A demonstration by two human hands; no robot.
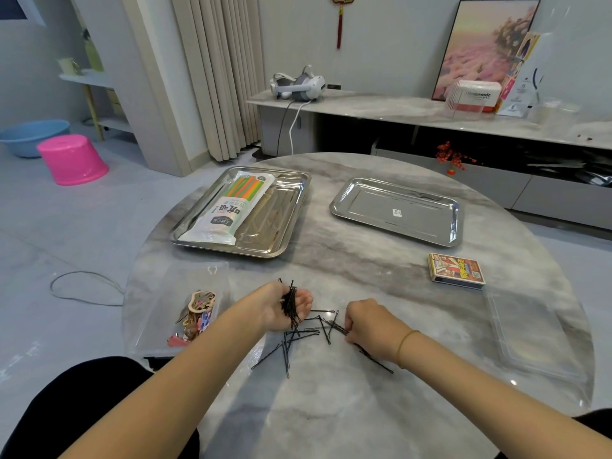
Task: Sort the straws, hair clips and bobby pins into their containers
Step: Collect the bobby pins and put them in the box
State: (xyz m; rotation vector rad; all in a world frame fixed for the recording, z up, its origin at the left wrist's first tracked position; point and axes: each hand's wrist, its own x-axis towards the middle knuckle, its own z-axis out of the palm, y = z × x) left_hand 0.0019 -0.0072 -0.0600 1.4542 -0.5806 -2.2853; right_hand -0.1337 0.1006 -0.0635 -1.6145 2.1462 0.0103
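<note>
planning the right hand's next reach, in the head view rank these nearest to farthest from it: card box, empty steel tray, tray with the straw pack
1. card box, right of the right hand and just beyond it.
2. empty steel tray, farther back on the right.
3. tray with the straw pack, far left, across the table.

- Table under my arms: polished grey marble look, glossy.
- Two trays: shiny mirror-like metal.
- Bobby pins: thin black wire.
- Bins: clear plastic.

A small printed card box lies on the marble table. Beyond, a white headset rests on the sideboard; a pink stool stands beside a blue basin.
</note>
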